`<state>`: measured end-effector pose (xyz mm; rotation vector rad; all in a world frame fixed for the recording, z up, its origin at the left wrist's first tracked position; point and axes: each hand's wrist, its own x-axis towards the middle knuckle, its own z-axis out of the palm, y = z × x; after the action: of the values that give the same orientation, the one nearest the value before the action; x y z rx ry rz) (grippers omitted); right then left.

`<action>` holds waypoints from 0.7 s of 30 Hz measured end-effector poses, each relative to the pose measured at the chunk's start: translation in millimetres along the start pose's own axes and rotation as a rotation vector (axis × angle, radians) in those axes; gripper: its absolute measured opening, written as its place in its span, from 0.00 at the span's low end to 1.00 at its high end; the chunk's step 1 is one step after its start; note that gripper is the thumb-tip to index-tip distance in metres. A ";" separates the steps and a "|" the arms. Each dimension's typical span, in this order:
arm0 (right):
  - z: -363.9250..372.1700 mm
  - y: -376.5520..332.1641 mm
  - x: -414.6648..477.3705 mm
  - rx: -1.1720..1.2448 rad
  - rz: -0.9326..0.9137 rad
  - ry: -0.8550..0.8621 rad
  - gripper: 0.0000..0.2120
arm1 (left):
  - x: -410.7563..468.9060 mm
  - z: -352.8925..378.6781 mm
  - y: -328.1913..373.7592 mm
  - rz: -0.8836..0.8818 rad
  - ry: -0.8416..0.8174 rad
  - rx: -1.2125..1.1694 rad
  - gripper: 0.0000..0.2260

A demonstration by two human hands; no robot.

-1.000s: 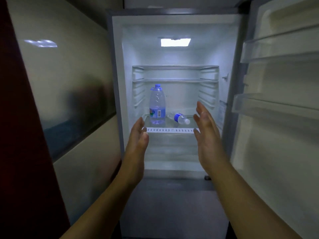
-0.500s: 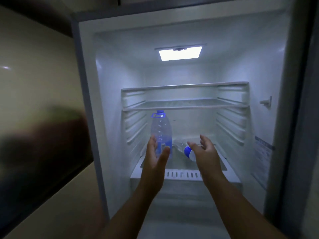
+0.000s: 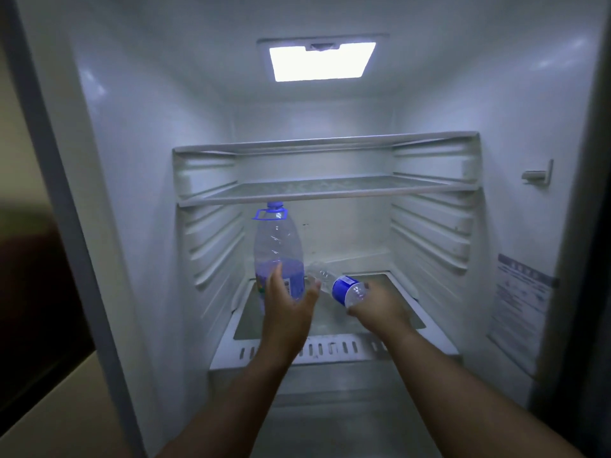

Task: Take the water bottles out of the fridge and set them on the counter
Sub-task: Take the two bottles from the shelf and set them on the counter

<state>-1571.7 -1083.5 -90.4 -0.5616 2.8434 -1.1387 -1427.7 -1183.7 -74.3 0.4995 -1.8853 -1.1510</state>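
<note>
- Two water bottles sit on the fridge's lower shelf [image 3: 439, 338]: a tall bottle [image 3: 277, 246] upright at left, a small bottle [image 3: 344, 289] on its side just beside it.
- The left hand [image 3: 287, 305] is spread open against the tall bottle, not yet closed.
- The right hand [image 3: 380, 307] reaches the small bottle; its fingers are hidden, so grip cannot be told.
- A nudge could topple the tall bottle.
- No worktop shows.
</note>
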 end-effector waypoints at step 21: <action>-43.3 -75.7 10.8 0.359 -0.353 0.284 0.24 | 13.4 6.5 -10.6 0.206 0.016 0.069 0.29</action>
<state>-1564.4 -1109.0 -6.6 -0.9666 2.7117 -1.8746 -1441.5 -1194.8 -78.8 0.3410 -1.9183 -0.9473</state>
